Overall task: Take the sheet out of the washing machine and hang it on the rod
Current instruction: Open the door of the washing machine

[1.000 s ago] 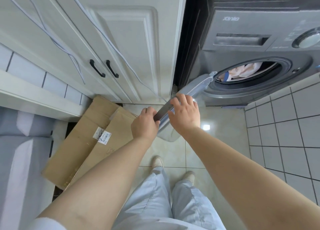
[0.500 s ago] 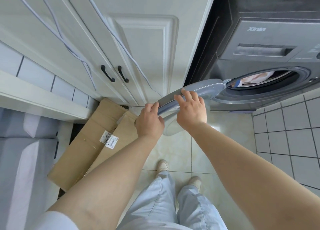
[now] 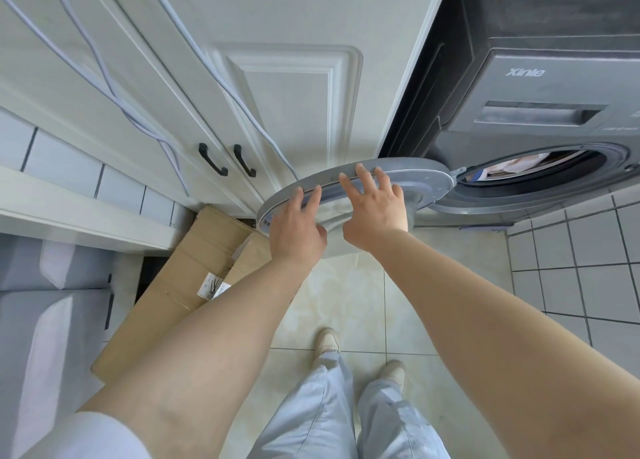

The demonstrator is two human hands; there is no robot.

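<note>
The brand name "Xinle" (image 3: 525, 72) stands in pale letters on the grey top panel of the washing machine (image 3: 540, 88), above the detergent drawer (image 3: 540, 115). A line of small print sits under the drawer at its right end, too small to read. A white shipping label (image 3: 212, 286) with dark printing is stuck on the flattened cardboard box (image 3: 180, 285) on the floor; its text is too blurred to make out.
</note>
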